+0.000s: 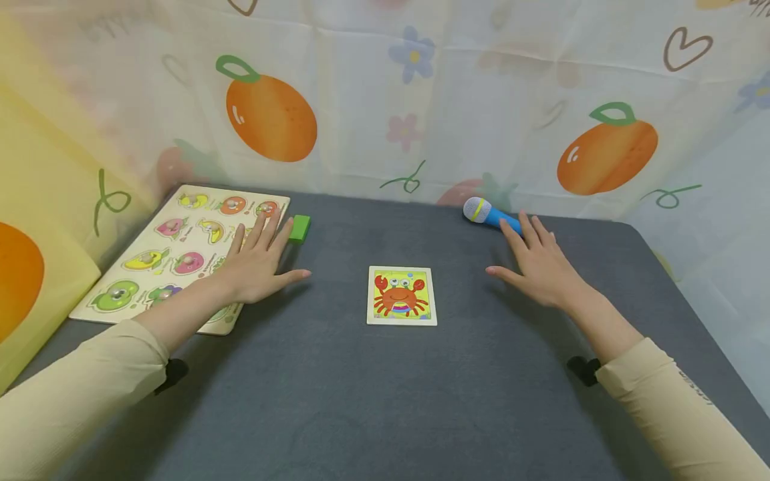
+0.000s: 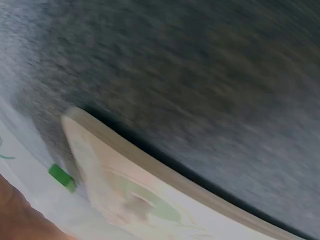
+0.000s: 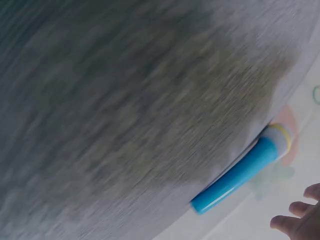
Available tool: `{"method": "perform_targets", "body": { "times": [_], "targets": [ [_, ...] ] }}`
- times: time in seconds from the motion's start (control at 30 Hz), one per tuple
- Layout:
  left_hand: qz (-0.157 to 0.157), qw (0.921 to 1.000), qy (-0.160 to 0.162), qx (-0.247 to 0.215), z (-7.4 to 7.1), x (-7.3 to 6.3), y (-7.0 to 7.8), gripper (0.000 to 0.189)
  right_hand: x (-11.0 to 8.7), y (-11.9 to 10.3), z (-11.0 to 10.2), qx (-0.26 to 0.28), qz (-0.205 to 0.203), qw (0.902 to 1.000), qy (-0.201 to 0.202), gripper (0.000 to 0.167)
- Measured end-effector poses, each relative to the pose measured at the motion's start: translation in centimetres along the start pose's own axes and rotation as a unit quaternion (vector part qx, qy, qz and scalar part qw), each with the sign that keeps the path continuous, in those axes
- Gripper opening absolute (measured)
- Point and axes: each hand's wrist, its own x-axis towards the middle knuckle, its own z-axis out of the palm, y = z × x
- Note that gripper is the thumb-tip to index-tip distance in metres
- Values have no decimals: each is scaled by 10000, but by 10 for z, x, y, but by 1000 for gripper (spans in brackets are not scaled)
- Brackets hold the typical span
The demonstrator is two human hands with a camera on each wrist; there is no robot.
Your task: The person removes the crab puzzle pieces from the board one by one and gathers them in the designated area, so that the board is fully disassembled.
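Note:
Fingers spread, my left hand (image 1: 254, 264) hovers over the right side of a wooden fruit peg puzzle board (image 1: 141, 230) and holds nothing. A green block (image 1: 299, 229) lies just beyond its fingertips, beside the board. On the other side, my right hand (image 1: 538, 264) is likewise spread and bare, its fingertips overlapping the handle end of a blue toy microphone (image 1: 494, 215) in the head view. Between the hands lies a small square crab picture puzzle (image 1: 401, 296), flat on the table. The right wrist view shows the microphone (image 3: 240, 172) lying apart from the fingers.
The dark grey table (image 1: 385, 401) runs back to a white curtain (image 1: 361, 87) printed with oranges and flowers. A yellow cloth panel (image 1: 48, 167) borders the left side. Round fruit pieces with knobs sit in the puzzle board.

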Motion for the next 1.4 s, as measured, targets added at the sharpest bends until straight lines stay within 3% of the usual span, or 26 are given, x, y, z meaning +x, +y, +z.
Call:
{"method": "perform_targets", "body": {
  "times": [0.43, 0.67, 0.83, 1.03, 1.4],
  "targets": [
    [553, 9981, 153, -203, 13, 26, 51, 95, 23, -54, 11, 454, -606, 9968, -263, 88],
    [623, 9946, 265, -790, 16, 36, 74, 84, 28, -79, 14, 655, -864, 9931, -447, 83],
    [598, 9917, 244, -1111, 19, 42, 83, 73, 30, -91, 15, 863, -1025, 9898, -482, 81],
    [811, 9833, 375, -1585, 22, 50, 88, 53, 33, -104, 20, 1186, -1302, 9829, -535, 75],
    [828, 9746, 125, -2076, 29, 60, 90, 40, 32, -119, 33, 1325, -1672, 9743, -718, 66]
  ]
}}
